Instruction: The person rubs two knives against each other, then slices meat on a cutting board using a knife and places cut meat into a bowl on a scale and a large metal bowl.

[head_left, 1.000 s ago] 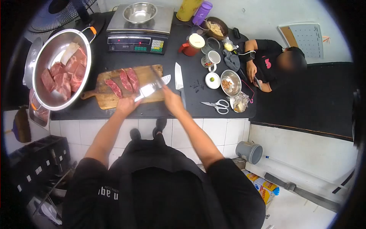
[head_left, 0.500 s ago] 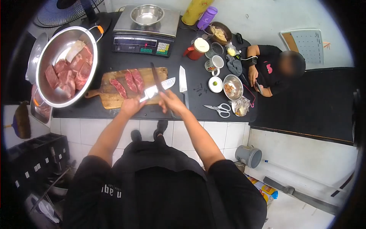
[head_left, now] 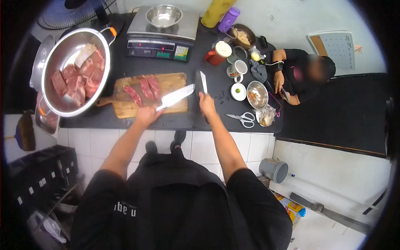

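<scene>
Steel scissors [head_left: 240,118] lie near right fingers [head_left: 203,100] clamped on a dark tool [head_left: 198,83], left fingers [head_left: 153,111] gripping a knife [head_left: 179,95].

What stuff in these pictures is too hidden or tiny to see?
All in the head view:
- Scale numbers: too small and blurry.
- Wall board writing: too small.
- Fan: cut off by the top edge.
- Pale knife handle: the right hand hides it.

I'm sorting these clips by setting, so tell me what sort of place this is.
Probably a commercial kitchen's prep area, judging by the strips of raw red meat on a wooden cutting board and the black-and-silver digital scale beyond it.
</scene>
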Tool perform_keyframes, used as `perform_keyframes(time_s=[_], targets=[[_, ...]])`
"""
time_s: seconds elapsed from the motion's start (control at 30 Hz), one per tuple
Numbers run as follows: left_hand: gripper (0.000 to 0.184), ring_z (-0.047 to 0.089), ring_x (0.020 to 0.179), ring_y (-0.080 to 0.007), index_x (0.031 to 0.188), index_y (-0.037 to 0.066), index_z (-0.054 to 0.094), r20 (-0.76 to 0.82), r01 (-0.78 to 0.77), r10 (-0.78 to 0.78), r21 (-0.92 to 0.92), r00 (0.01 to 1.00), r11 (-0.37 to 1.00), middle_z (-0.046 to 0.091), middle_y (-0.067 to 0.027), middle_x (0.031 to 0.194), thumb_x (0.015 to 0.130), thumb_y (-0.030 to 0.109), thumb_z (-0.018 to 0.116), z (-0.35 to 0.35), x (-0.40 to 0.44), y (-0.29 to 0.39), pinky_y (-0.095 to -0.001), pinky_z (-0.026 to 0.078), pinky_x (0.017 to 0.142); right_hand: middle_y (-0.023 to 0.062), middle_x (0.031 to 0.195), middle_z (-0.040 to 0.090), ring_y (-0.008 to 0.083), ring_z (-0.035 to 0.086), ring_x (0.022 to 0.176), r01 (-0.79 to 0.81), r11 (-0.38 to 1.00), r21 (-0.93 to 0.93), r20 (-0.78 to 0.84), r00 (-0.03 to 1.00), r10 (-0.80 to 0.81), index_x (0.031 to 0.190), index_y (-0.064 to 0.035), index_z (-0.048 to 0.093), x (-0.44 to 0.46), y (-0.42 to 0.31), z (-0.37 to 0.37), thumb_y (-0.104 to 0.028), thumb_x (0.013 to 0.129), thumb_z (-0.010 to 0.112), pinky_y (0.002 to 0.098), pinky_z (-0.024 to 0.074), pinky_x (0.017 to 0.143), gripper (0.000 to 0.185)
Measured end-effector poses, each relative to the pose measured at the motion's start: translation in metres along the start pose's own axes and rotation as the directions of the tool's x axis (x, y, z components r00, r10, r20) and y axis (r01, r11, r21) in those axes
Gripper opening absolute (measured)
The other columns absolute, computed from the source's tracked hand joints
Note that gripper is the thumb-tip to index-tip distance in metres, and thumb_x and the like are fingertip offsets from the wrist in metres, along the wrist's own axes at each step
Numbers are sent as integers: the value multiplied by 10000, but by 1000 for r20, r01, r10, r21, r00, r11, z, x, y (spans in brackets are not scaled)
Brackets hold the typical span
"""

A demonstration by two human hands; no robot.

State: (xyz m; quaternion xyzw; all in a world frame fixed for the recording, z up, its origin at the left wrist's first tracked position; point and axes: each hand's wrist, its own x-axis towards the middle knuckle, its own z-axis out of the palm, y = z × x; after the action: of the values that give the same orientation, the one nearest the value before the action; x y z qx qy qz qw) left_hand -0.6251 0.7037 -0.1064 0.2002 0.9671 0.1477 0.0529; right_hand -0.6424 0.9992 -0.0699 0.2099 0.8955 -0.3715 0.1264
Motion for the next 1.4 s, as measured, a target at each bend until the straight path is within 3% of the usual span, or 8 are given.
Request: perform_keyframes(time_s=[0.2,0.33,0.37,0.43,0.67,0.83,1.07,1.4], targets=[[402,667,592,-340,1030,125,648,33,15,-16,42,999,999,669,-169,678,880,491,572,2,-4,1,-446,533,516,271,650,610,363,625,488,25,1000,12,223,974,-27,977,55,515,-125,23,33,-408,994,414,458,484,415,474],[416,659,552,-323,1000,116,647,-121,-41,39,-14,992,999,651,-159,623,878,505,566,1,-1,6,-439,527,500,335,758,616,483,613,588,282,938,-201,-262,907,-329,961,70,544,-2,48,56,-382,989,424,536,493,510,468],[437,649,511,-312,957,107,650,-147,-56,55,-7,988,998,634,-145,569,876,526,559,-1,-2,5,-431,520,478,361,861,612,528,595,869,84,994,-72,-172,981,-95,960,59,567,15,23,36,-408,978,443,561,484,762,483],[426,649,516,-315,978,114,648,-93,-46,50,47,994,998,638,-145,580,881,518,556,3,-6,4,-432,520,481,362,885,608,526,592,891,-13,1000,28,-67,998,15,964,62,567,13,8,13,-417,980,431,553,481,767,499],[406,669,594,-331,1084,142,631,59,1,-3,32,998,1000,668,-168,673,898,491,543,-6,-4,6,-448,534,532,348,866,614,538,585,865,73,997,18,190,979,-75,954,58,546,-121,29,50,-354,986,435,552,473,750,428],[410,669,615,-355,1102,165,627,41,28,-29,45,999,999,670,-159,668,902,509,531,4,-2,2,-467,537,565,338,865,622,529,596,843,57,996,-74,-165,984,-69,980,60,553,18,8,33,-383,985,432,554,489,724,459],[405,643,518,-334,933,104,638,-80,-66,70,49,994,997,635,-151,582,889,498,556,4,-3,0,-436,515,476,366,853,603,547,577,853,134,982,132,86,986,-146,945,50,539,-122,26,56,-344,987,447,579,464,725,406],[404,643,503,-298,954,122,653,-128,-120,139,143,982,982,646,-134,599,866,510,585,8,0,1,-421,504,457,246,987,603,419,633,880,23,933,-360,-324,934,-148,1296,-83,479,23,31,-34,-330,989,426,515,507,744,397]])
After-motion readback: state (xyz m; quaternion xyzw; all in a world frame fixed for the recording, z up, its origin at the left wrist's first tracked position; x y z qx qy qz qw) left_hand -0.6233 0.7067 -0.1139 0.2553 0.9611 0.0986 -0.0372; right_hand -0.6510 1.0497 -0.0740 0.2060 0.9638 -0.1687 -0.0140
